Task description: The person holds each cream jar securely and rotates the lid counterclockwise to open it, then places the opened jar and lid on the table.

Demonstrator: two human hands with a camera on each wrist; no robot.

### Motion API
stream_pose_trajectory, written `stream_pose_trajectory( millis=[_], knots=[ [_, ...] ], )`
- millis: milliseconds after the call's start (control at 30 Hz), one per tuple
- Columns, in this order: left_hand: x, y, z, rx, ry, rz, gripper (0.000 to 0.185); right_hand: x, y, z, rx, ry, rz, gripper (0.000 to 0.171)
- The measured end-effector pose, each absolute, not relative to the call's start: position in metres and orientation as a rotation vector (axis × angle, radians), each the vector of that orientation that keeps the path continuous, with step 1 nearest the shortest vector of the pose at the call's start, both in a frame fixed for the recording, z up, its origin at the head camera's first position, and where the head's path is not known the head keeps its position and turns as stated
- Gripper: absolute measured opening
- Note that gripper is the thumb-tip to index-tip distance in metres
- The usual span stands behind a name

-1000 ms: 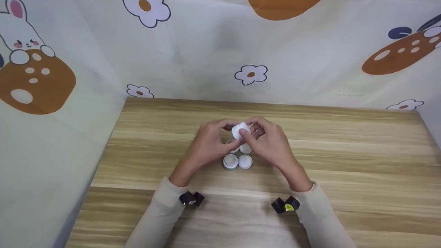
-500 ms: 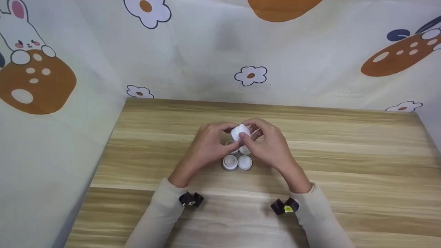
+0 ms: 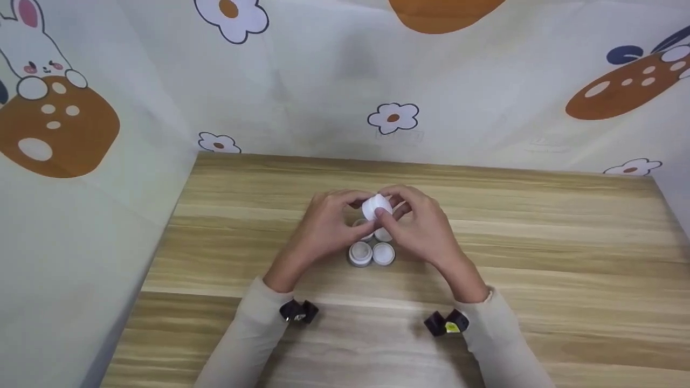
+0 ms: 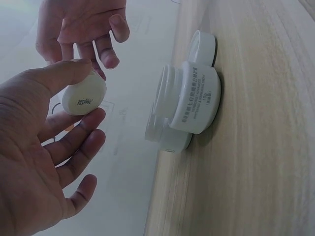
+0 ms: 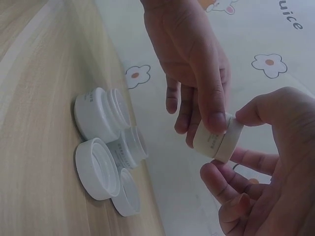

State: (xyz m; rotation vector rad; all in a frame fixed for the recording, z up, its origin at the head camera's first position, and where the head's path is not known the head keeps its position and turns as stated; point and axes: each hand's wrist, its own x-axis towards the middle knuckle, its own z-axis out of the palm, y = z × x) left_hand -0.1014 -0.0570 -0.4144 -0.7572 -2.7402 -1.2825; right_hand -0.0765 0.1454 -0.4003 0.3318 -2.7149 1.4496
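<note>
Above the table, both hands hold one small white cream jar point(image 3: 375, 207) with its lid on, tilted on its side. My left hand point(image 3: 331, 221) grips the jar body by its sides; small dark print shows on its base in the left wrist view. The fingers and thumb of my right hand point(image 3: 426, 223) pinch the lid point(image 5: 231, 137). Just below the hands stand two uncapped white jars, the nearer jar point(image 3: 360, 253) in plain sight and the farther jar point(image 5: 130, 147) partly hidden by the fingers in the head view. Beside them rest two loose lids, one lid point(image 3: 384, 253) hollow side up.
A wood-grain tabletop point(image 3: 539, 258) stretches out on both sides. Behind it and at the left rises a pale cloth point(image 3: 302, 86) printed with flowers, a rabbit and brown shapes. A black wrist camera point(image 3: 299, 311) sits on each sleeve.
The held jar and the right hand have shifted very slightly toward me, with the right thumb a little lower on the jar. The jars and lids on the table stay put.
</note>
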Motion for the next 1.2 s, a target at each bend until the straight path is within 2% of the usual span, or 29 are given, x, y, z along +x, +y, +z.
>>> stream_pose_trajectory(
  millis=[333, 733, 1200],
  knots=[
    [-0.1021, -0.0591, -0.4127, -0.766, -2.71, -1.297, 0.038, -0.0768, 0.147, -0.3983, 0.263, -2.727, 1.44, 0.042],
    [-0.1003, -0.0569, -0.4127, -0.77, -2.748, -1.222, 0.042, -0.077, 0.1457, -0.3985, 0.203, -2.77, 1.365, 0.03],
    [-0.1015, -0.0571, -0.4152, -0.786, -2.756, -1.229, 0.039, -0.0763, 0.1459, -0.4013, 0.281, -2.78, 1.342, 0.031]
  ],
)
